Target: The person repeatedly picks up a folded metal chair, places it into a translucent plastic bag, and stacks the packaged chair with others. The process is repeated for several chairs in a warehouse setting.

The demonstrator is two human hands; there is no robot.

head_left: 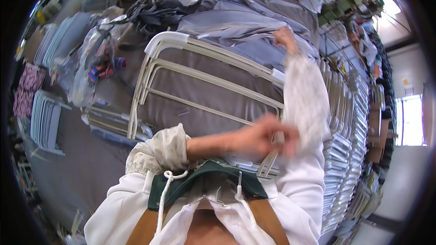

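Pale tubular frame [227,57] apparently being handled — left hand [269,135] blurred at four o'clock, grip untellable; right hand [284,37] curled between one and two, hold unclear — firm grasping seems needed.

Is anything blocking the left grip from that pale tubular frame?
Nothing visible stands between them: the left grip, blurred, overlaps the right end of the pale tubular frame in view, though touching is unclear. The right sleeve hides part of that end.

Fabric pile [236,20] behind frame [227,56]
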